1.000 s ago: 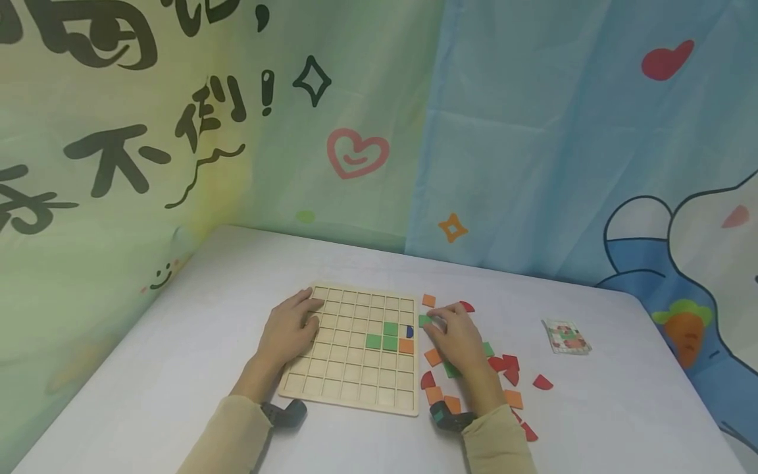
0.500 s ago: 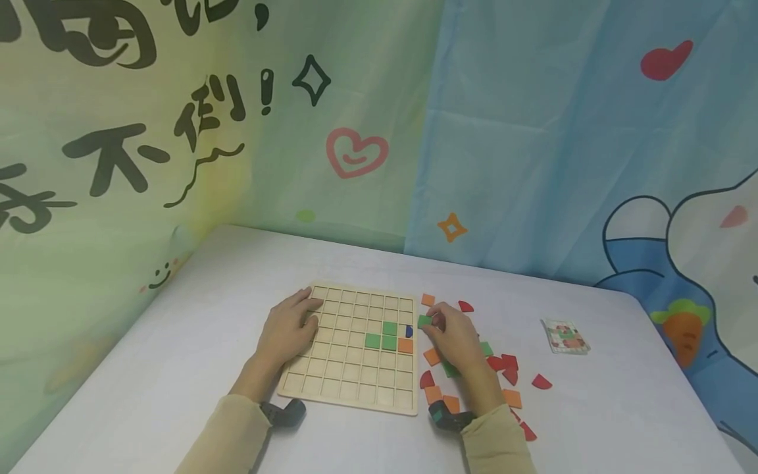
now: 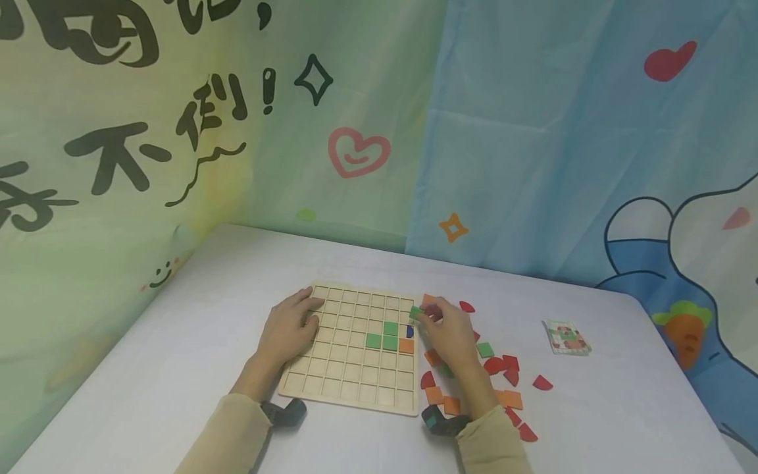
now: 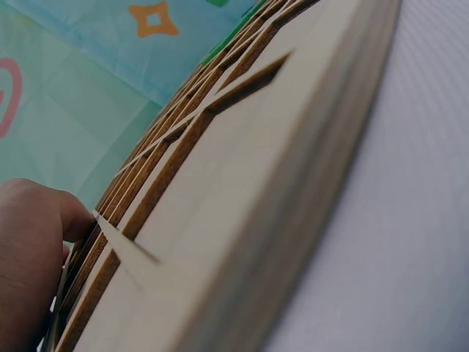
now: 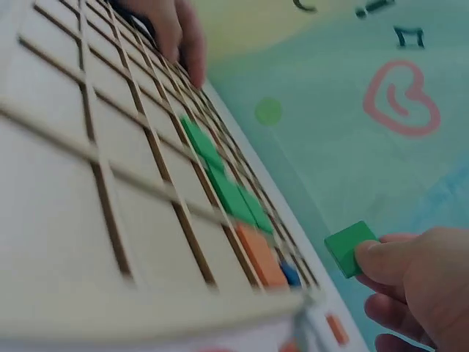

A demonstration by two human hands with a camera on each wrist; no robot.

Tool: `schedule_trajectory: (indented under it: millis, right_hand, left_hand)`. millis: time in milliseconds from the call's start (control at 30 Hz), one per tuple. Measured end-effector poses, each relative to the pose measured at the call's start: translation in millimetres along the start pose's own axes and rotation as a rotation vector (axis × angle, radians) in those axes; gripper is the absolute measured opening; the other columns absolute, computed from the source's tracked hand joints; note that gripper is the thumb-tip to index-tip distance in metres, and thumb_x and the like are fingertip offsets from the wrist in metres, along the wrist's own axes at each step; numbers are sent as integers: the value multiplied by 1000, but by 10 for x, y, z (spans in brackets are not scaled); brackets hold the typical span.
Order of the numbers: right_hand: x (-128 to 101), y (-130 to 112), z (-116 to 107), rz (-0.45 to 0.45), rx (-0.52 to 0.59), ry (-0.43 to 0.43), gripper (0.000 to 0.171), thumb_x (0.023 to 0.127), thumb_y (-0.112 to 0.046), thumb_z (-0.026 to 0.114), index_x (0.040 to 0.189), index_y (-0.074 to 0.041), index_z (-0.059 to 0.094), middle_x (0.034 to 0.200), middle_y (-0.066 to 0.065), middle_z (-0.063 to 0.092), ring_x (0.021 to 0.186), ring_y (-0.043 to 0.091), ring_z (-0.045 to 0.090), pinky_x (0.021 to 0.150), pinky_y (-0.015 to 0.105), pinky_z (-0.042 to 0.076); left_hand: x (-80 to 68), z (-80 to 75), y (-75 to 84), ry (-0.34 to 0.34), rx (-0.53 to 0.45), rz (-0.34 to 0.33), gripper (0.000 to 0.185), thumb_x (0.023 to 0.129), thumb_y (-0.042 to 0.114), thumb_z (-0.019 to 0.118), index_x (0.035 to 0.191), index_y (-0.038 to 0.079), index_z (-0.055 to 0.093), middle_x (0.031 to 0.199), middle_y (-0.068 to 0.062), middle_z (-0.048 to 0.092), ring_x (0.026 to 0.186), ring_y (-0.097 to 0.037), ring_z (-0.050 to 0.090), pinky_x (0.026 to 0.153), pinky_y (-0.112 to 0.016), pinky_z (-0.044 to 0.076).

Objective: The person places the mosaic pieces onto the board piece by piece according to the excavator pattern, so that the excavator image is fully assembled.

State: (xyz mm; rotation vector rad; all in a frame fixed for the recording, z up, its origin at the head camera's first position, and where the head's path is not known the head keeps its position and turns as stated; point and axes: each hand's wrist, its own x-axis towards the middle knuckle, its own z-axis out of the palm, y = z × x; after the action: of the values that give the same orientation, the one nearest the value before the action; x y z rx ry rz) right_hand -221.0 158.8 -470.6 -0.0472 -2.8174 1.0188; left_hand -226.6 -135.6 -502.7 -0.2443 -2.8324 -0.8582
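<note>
A wooden grid board (image 3: pixel 331 388) lies on the white table, holding green squares (image 3: pixel 389 328), an orange square (image 3: pixel 406 346) and a small blue piece (image 3: pixel 409 331). My left hand (image 3: pixel 290 327) rests flat on the board's left side, its fingers (image 4: pixel 29 242) on the grid (image 4: pixel 242 183). My right hand (image 3: pixel 441 329) pinches a green square tile (image 3: pixel 416 313) just above the board's right edge. The right wrist view shows that tile (image 5: pixel 350 248) between my fingertips (image 5: pixel 388 258), lifted over the board (image 5: pixel 88 242) near the placed green squares (image 5: pixel 227 187).
Loose red, orange and green tiles (image 3: pixel 503 365) are scattered on the table right of the board. A small stack of pattern cards (image 3: pixel 566 336) lies further right. Printed fabric backdrops close off the table's back and left sides.
My right hand has lifted the green tile and carried it left, from the table beside the board to over the board's right edge. The left hand has stayed put.
</note>
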Motion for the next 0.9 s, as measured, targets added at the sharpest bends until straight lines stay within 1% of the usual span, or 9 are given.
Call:
schedule_trajectory:
  millis: [133,267,400,500,633,700,800,900]
  right_hand:
    - [-72,-204,89,-67,69,-6,16,87,-25,68,102,-19,66,92,-3,69,84,15,60,69,27,48]
    - [-179,-399,219,-161,114,-30,12,87,-24,68,99,-20,67,89,-5,69,82,12,60,68,27,48]
    - [-281,-501,351,-248,75,-65,11,88,-24,68,98,-21,68,90,-7,70,85,10,61,72,28,50]
    - [-325,-518,421,-291,28,-63,10,87,-24,69,96,-21,69,89,-8,71,81,7,58,70,24,48]
    - [-350,-520,465,-304,-8,-64,10,85,-23,70,95,-20,71,87,-8,71,73,5,52,60,19,42]
    - [-355,-522,475,-304,-17,-77,10,86,-23,70,95,-20,71,88,-7,71,72,5,51,58,18,41]
    - [-359,-526,488,-304,-30,-94,10,86,-24,69,95,-21,72,91,-7,72,76,6,54,62,19,44]
    - [-361,-533,493,-309,-31,-101,10,87,-25,68,96,-22,72,94,-8,73,84,9,59,70,24,50]
  left_hand:
    - [1,-5,0,-7,7,-1,36,90,22,51,124,15,62,147,-9,44,138,-31,38,114,-55,27]
    - [5,-5,2,-6,4,-7,35,90,22,52,124,16,62,147,-9,45,138,-30,38,114,-55,27]
    - [7,-6,10,-3,0,-17,35,90,22,53,123,17,62,147,-7,45,138,-29,38,115,-55,28]
    - [6,-11,19,0,-2,-15,35,90,22,53,123,17,62,147,-7,45,138,-30,39,114,-55,28]
    - [3,-20,28,5,-2,-6,35,90,21,53,123,16,63,146,-8,46,137,-30,39,114,-56,29]
    - [1,-25,31,6,-3,-6,34,90,21,53,122,16,63,146,-8,46,137,-30,40,113,-56,29]
    - [-1,-25,28,1,1,-8,35,89,21,53,122,16,63,146,-8,46,137,-31,39,114,-56,28]
    - [1,-19,17,-8,10,-19,36,89,21,51,123,16,62,147,-8,45,138,-30,39,115,-55,27]
